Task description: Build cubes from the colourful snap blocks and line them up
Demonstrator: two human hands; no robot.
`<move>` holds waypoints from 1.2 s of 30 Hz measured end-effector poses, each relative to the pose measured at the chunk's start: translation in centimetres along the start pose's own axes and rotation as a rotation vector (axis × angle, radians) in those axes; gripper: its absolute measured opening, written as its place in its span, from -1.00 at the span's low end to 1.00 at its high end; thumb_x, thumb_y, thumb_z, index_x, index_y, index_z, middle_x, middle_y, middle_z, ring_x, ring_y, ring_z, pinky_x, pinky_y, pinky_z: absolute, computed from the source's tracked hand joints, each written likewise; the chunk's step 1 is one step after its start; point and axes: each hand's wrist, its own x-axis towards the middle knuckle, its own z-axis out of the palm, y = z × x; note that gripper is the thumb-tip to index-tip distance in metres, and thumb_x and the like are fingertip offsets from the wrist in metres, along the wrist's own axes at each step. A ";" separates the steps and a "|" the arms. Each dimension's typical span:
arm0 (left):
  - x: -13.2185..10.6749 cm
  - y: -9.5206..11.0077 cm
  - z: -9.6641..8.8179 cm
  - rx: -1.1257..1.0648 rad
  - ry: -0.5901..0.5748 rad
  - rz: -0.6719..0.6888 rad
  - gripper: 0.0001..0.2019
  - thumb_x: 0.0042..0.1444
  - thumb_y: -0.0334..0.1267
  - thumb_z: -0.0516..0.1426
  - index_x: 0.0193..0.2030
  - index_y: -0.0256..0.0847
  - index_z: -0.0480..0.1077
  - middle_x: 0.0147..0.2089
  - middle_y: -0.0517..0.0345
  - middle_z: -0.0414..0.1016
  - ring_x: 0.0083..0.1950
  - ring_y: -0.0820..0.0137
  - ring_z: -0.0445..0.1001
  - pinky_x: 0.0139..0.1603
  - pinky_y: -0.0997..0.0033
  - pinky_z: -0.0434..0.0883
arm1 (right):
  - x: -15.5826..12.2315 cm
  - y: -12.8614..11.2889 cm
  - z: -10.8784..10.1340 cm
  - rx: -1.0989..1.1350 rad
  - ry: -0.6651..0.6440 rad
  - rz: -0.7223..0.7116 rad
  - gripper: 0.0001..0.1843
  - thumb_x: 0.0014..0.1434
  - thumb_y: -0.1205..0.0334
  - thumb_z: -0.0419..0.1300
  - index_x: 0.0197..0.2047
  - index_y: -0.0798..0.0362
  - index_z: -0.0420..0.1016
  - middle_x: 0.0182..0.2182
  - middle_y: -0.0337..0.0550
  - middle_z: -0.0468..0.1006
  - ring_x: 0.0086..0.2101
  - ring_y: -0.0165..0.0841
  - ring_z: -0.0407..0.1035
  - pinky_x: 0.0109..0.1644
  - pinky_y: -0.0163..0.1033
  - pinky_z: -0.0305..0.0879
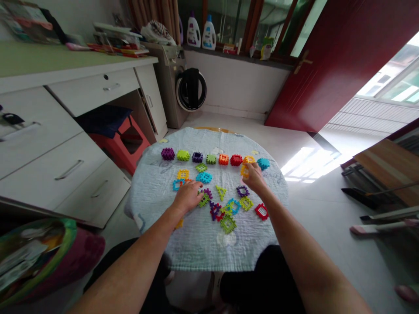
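A small round table under a pale quilted cloth carries many colourful plastic interlocking tiles. A row of assembled cubes runs along the far side, from a purple cube to a teal cube. My right hand is pinched on a yellow tile beside an orange-yellow cube. My left hand rests palm down, fingers curled, on loose tiles near a green tile. Loose flat tiles lie between my hands, among them a red tile.
White drawers and a desk stand to the left with a red stool underneath. A washing machine sits behind the table. A red door stands open at the right. A colourful bag lies at lower left.
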 end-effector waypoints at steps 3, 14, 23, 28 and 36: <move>0.1 0.1 0.1 -0.020 0.005 -0.011 -0.74 0.14 -0.25 0.14 -0.04 -0.23 0.46 -0.01 -0.04 0.53 0.05 0.21 0.45 0.11 0.28 0.33 | 3.6 2.4 -1.4 -0.088 -0.022 0.037 -0.44 0.03 0.31 0.23 0.15 0.08 0.37 0.04 0.05 0.36 -0.01 -0.17 0.29 0.05 -0.19 0.22; 0.4 -0.4 0.0 -0.058 0.028 -0.016 -0.77 0.12 -0.27 0.16 -0.08 -0.23 0.47 -0.04 -0.05 0.53 0.04 0.21 0.45 0.12 0.27 0.32 | 10.1 5.3 -0.8 -0.246 -0.203 0.072 -0.40 0.06 0.27 0.23 0.20 -0.14 0.38 0.06 0.08 0.35 0.01 -0.01 0.28 0.00 0.01 0.22; 0.4 -0.5 0.0 -0.074 0.016 -0.023 -0.74 0.12 -0.29 0.16 -0.04 -0.22 0.46 -0.01 -0.03 0.54 0.07 0.21 0.43 0.14 0.25 0.30 | 12.0 5.7 0.2 -0.279 -0.261 0.025 -0.45 0.10 0.29 0.19 0.19 -0.11 0.40 0.05 0.09 0.34 0.01 -0.03 0.26 0.00 -0.02 0.20; 0.3 -0.4 0.0 -0.073 0.013 -0.017 -0.74 0.12 -0.28 0.15 -0.04 -0.21 0.46 -0.02 -0.02 0.54 0.06 0.19 0.43 0.13 0.23 0.31 | 12.0 5.6 0.5 -0.276 -0.295 0.026 -0.53 0.12 0.25 0.19 0.13 -0.06 0.46 0.06 0.15 0.34 0.02 0.02 0.26 -0.03 -0.02 0.21; 0.3 -0.6 0.0 -0.062 0.004 -0.014 -0.73 0.12 -0.28 0.15 -0.02 -0.20 0.45 0.00 -0.02 0.53 0.08 0.20 0.43 0.15 0.22 0.31 | 11.8 5.6 0.0 -0.267 -0.233 0.037 -0.28 0.04 0.39 0.17 0.30 -0.03 0.25 0.14 0.14 0.31 0.06 0.01 0.24 0.01 -0.03 0.23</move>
